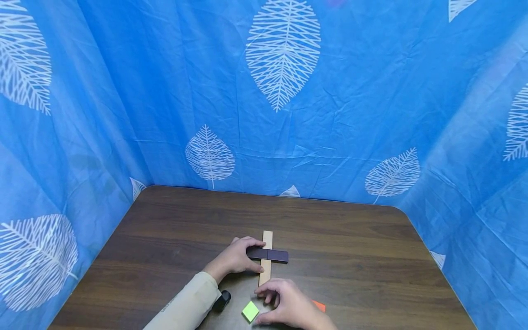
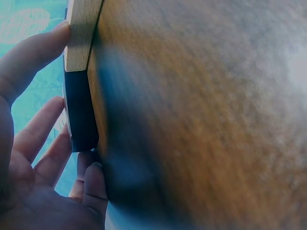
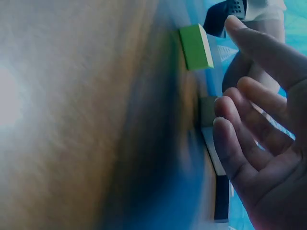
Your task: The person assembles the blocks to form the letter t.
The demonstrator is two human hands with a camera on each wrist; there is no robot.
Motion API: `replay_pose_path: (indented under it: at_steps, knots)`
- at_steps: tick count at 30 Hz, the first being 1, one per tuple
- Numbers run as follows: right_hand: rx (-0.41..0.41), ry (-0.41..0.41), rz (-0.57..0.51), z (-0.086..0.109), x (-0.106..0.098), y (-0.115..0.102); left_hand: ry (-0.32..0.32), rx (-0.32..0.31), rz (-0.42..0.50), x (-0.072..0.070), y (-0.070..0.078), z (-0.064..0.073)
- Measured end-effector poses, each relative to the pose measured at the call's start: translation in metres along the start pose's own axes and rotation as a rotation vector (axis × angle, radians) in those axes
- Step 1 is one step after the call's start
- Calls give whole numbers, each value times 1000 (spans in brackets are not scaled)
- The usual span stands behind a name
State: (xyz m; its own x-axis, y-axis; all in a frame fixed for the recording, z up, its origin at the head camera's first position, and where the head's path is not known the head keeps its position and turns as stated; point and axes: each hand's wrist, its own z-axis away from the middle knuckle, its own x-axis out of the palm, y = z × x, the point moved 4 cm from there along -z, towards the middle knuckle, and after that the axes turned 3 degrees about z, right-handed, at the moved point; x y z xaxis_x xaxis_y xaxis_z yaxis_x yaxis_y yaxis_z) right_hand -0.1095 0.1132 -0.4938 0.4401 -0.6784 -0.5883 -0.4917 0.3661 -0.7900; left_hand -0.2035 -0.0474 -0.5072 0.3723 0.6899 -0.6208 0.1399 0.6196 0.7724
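Observation:
On the table, a long pale wooden strip [image 1: 267,238] is crossed by a dark purple strip [image 1: 277,256] with a seam at its middle. My left hand [image 1: 234,257] spreads around the left side of this crossing, its thumb at the pale wood [image 2: 80,43] and other fingers beside the end of the dark piece [image 2: 80,112] in the left wrist view. Near the strip's front end, my right hand [image 1: 294,303] hovers with loosely bent fingers, holding nothing. Its thumb is beside a small lime-green block [image 1: 250,312], also visible in the right wrist view.
An orange piece [image 1: 319,305] lies partly hidden behind the right hand. A black device [image 1: 223,300] is at the left wrist. The dark wood-grain table [image 1: 350,247] meets a blue leaf-patterned curtain [image 1: 350,91] at the back and sides.

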Motion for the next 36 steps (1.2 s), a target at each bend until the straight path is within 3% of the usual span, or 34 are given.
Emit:
replay_pose_path:
  at_steps: [9, 16, 22, 31, 36]
  knots:
    - [-18, 74, 55, 5, 10, -1, 0, -6, 3, 1, -1, -1]
    - [119, 37, -70, 9, 17, 6, -5, -22, 16, 1, -1, -1]
    - [232, 18, -85, 9, 21, 5, -2, -44, 20, 2, -1, -1]
    - [251, 29, -81, 8, 25, 4, 0, -39, 20, 2, -1, -1]
    - [300, 18, -116, 8, 26, 4, 0, -37, 26, 1, -1, 0]
